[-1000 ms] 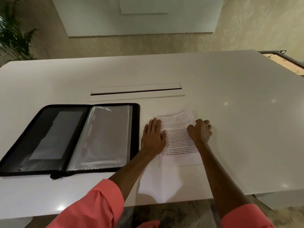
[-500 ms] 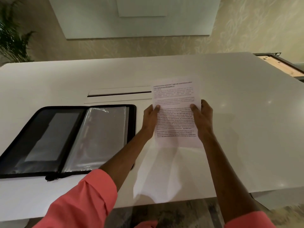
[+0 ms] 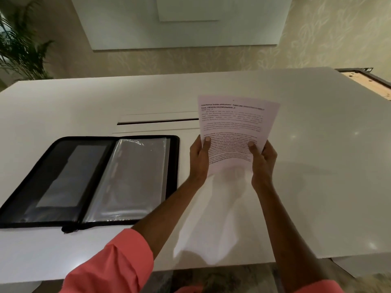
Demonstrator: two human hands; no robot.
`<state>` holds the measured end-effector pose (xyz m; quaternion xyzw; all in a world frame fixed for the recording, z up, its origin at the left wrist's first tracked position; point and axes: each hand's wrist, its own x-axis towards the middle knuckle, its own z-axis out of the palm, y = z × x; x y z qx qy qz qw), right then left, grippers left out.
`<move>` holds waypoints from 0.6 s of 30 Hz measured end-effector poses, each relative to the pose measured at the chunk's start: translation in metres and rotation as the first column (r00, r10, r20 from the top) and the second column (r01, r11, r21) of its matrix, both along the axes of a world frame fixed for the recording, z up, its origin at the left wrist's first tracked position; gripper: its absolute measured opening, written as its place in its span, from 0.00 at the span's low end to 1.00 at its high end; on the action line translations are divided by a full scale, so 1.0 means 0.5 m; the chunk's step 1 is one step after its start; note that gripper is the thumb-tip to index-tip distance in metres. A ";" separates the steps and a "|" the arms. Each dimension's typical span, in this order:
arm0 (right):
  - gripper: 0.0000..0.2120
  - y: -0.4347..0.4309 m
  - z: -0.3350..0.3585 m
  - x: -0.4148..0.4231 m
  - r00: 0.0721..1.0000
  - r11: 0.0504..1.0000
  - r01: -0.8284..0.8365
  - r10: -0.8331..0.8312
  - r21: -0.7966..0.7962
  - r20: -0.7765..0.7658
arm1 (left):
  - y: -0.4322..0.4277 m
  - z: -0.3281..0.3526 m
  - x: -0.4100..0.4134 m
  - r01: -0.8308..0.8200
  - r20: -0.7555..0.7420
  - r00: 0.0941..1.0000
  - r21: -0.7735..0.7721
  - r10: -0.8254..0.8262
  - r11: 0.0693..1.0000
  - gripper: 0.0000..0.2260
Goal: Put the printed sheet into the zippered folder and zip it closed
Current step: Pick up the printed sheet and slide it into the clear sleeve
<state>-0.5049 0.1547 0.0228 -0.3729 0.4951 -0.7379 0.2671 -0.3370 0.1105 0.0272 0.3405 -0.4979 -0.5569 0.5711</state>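
The printed sheet (image 3: 232,125) is held up above the white table, its text facing me and its top tilted slightly right. My left hand (image 3: 198,157) grips its lower left edge and my right hand (image 3: 263,157) grips its lower right edge. The black zippered folder (image 3: 63,166) lies open and flat on the table to the left of my hands. Its right half shows clear plastic sleeves (image 3: 133,178), its left half a dark inner pocket. The zipper pull sits at the folder's near spine.
The white table (image 3: 317,166) has a long cable slot (image 3: 158,121) behind the folder. A potted plant (image 3: 19,45) stands at the far left. A wooden surface with a dark frame (image 3: 368,81) juts in at the far right.
Both hands picked the sheet up from the table, where they had pressed it flat, and raised it upright; it now sits higher and tilts a little to the right.
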 end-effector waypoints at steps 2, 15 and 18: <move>0.12 0.002 -0.012 0.009 1.000 0.999 -0.011 0.011 0.030 -0.002 | 0.000 -0.017 0.004 -0.008 0.016 1.000 0.024 0.008 1.000 0.17; 0.10 -0.097 0.056 0.070 0.971 0.977 -0.018 0.067 0.211 -0.228 | -0.083 0.038 0.108 -0.123 0.254 0.960 0.003 0.118 0.992 0.15; 0.12 -0.138 0.070 0.106 0.955 0.948 -0.148 0.212 0.283 -0.210 | -0.126 0.047 0.177 -0.173 0.304 0.942 0.074 0.142 0.982 0.15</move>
